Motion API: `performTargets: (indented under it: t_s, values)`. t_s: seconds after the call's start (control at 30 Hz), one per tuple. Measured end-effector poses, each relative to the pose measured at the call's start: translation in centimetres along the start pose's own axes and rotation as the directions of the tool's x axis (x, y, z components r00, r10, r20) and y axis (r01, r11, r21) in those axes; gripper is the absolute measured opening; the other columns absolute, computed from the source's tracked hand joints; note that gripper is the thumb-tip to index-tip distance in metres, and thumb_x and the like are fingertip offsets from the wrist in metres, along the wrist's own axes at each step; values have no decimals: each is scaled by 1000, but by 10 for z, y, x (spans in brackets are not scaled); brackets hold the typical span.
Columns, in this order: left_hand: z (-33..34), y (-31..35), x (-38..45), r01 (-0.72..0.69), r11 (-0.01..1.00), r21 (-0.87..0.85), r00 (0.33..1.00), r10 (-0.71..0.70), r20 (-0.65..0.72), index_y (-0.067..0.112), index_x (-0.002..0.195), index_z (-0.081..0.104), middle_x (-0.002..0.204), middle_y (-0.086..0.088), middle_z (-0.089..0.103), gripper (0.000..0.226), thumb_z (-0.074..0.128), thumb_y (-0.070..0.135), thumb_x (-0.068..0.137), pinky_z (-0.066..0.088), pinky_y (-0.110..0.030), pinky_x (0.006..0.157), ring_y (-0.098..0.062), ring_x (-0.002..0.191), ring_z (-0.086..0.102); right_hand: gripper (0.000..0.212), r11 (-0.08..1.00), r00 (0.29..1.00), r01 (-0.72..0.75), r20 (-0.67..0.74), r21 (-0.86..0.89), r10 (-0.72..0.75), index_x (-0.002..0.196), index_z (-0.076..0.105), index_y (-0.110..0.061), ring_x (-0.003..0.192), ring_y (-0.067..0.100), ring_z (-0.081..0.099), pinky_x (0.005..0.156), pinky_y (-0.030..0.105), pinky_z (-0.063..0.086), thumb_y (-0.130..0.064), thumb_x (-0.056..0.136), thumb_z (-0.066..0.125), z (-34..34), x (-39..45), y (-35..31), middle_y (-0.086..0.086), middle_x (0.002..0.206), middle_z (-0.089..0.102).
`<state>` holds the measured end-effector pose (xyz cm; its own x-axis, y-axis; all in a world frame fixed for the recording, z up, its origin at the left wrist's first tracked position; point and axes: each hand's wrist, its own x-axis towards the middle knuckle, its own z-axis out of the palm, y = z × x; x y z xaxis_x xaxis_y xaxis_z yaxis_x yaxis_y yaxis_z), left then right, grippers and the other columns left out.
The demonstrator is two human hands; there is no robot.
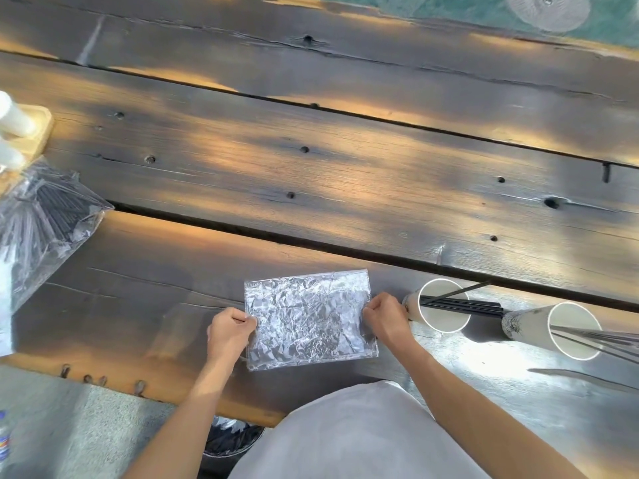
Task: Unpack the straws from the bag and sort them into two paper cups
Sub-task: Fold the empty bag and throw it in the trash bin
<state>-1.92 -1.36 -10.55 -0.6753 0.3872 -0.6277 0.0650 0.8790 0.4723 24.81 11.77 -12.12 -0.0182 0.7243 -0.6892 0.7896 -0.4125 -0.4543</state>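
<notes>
Straws [460,303], thin and black, stand in the nearer-left paper cup [439,305] on the table [311,174], their ends leaning out to the right toward a second paper cup [553,330], which holds more straws slanting off the right edge. Left of the cups, a crumpled clear bag [307,323] lies flat on the near plank. The left hand [230,331] pinches the bag's left edge, its grip clamped on the plastic with fingers curled. The right hand [385,318] pinches the right edge the same way, just beside the first cup. At the far left edge another clear bag of dark straws [45,216] rests beside a pale wooden holder [38,133]. A dark bin [231,444] sits below the table's near edge.
</notes>
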Motion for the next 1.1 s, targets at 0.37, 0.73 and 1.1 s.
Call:
performTargets:
  t_s: [0.37, 0.73, 1.1]
  values:
    - [40, 41, -51, 141, 984, -111, 871, -70, 487, 2, 99, 69, 80, -15, 75, 16, 57, 9, 93, 54, -29, 58, -21, 62, 69, 15, 988, 842, -81, 539, 134, -5, 85, 66, -12, 62, 19, 65, 59, 26, 52, -14, 91, 52, 16, -43, -37, 7, 76, 71]
    - [-10, -21, -31, 181, 978, 102, 868, -208, 451, 2, 91, 73, 78, -9, 78, 22, 54, 14, 93, 55, -26, 62, -22, 70, 74, 22, 971, 908, -233, 342, -62, 240, 75, 56, -13, 45, 17, 52, 42, 22, 40, -16, 94, 46, 8, -23, -2, 5, 57, 63]
    - [27, 48, -8, 273, 834, -479, 877, -11, 481, 11, 119, 60, 105, -22, 74, 20, 53, 13, 101, 54, -44, 93, -33, 92, 74, 31, 719, 914, -299, 406, 628, 25, 122, 54, -13, 80, 23, 66, 66, 34, 50, -7, 92, 53, 6, 4, -69, 11, 106, 68]
